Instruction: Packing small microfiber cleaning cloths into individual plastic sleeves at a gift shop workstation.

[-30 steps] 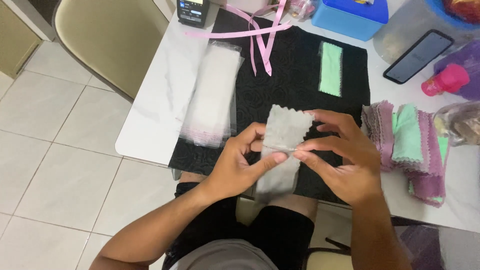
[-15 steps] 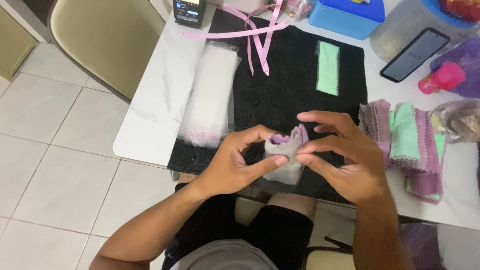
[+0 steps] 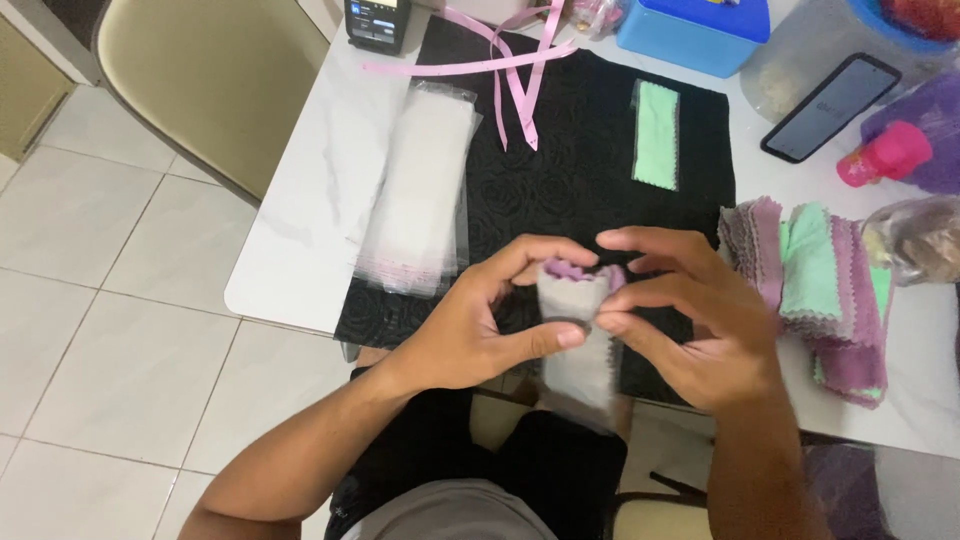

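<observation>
Left hand and right hand both have fingers clamped on a folded grey cloth with a purple scalloped edge, held over the near edge of the white worktop. Surroundings: black mat, clear plastic sleeves left, stacked purple and green cloths right.

White marble-look table, beige chair beside it, pale tiled floor

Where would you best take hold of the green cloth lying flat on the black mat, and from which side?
Pinch the near short end of the green cloth, coming from above on the person's side. It lies flat and narrow on the black mat, its long sides offering little lift; that end is probably easiest to peel up.
</observation>
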